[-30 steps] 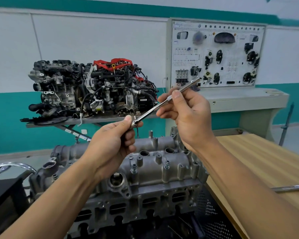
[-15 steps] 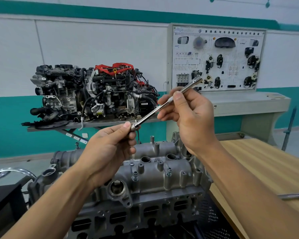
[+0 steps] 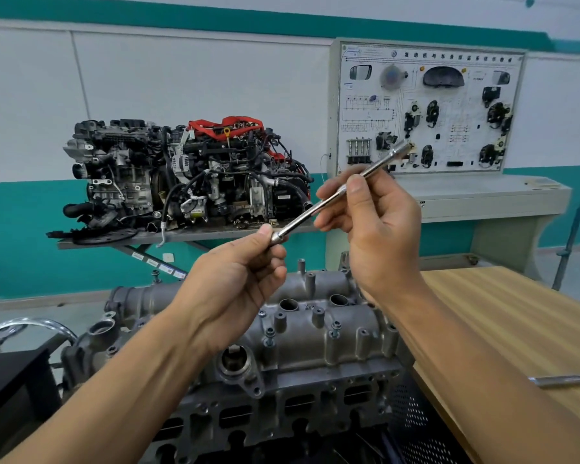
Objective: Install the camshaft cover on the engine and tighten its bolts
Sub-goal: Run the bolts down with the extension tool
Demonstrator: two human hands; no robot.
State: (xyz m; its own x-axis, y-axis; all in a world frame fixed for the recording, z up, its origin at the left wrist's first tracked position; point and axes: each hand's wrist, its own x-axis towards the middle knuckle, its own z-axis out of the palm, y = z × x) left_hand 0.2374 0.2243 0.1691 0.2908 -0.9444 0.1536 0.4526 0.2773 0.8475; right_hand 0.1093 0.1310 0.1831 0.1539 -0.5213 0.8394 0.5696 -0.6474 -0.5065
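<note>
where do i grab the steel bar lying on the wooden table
Probably pinch the steel bar across its shaft from above: it lies flat on the wooden table, so only top and sides are free. Its right part runs out of view.

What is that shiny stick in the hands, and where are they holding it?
A metal extension bar: the left hand pinches its lower end, the right hand grips its middle.

Glossy, smooth surf. is seen on slim chrome metal rod; grey cast-metal camshaft cover matt & rough; light wood tabletop satin.
</note>
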